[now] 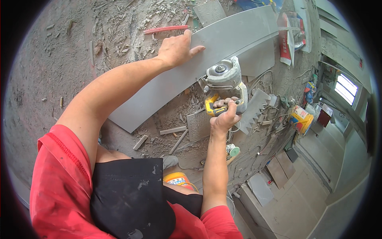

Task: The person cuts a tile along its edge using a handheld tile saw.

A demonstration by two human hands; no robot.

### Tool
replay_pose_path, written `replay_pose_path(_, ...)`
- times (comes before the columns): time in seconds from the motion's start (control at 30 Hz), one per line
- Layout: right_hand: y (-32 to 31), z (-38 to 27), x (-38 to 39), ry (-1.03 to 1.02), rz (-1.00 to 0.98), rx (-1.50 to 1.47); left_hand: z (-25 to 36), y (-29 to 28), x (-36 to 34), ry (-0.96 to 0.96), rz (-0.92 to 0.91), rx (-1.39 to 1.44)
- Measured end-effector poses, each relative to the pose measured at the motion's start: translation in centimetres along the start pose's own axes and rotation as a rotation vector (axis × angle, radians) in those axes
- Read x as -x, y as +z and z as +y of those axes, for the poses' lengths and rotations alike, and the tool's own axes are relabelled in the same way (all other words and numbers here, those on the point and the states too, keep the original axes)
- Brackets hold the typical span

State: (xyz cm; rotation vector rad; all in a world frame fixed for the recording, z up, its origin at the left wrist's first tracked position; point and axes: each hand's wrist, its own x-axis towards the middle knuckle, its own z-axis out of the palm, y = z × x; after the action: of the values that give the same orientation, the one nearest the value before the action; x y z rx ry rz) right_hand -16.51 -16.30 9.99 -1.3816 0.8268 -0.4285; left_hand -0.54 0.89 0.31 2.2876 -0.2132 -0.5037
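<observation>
my right hand (226,114) wrapped around a yellow-handled saw (225,82), its disc (220,68) ahead of the fingers, my left hand (177,48) spread at the grey tile (234,36)

Left hand (176,49) extended far forward, thumb splayed; right hand (227,114) nearer body, curled in grip.

The saw (226,83) is yellow and grey, the long tile (191,72) plain grey.
</observation>
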Motion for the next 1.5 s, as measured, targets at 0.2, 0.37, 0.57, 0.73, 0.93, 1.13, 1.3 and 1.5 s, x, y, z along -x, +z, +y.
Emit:
replay_pose_path(0.2,-0.2,0.3,0.5,0.006,-0.010,-0.020,-0.2,0.1,0.0,0.004,0.011,-0.003)
replay_pose_path(0.37,-0.3,0.3,1.0,0.019,0.001,-0.020,-0.1,0.1,0.0,0.003,0.002,-0.010)
replay_pose_path(0.57,-0.2,0.4,1.6,0.006,-0.010,-0.006,-0.3,0.5,0.0,0.004,0.018,-0.004)
replay_pose_path(0.73,-0.2,0.5,1.9,0.016,-0.018,-0.019,-0.5,0.5,-0.1,0.011,0.049,-0.009)
replay_pose_path(0.93,-0.9,0.9,2.3,0.014,-0.041,-0.016,-0.3,0.4,0.0,0.007,0.024,-0.023)
replay_pose_path(1.13,-0.7,1.0,2.7,0.026,-0.012,-0.008,-0.3,0.4,0.0,0.005,0.026,-0.020)
replay_pose_path(1.3,-1.1,1.2,3.1,0.029,-0.058,-0.018,-0.7,0.9,0.0,0.011,0.059,-0.013)
replay_pose_path(1.5,-0.7,1.2,3.4,0.020,-0.013,0.009,-0.5,0.7,0.0,0.013,0.049,-0.006)
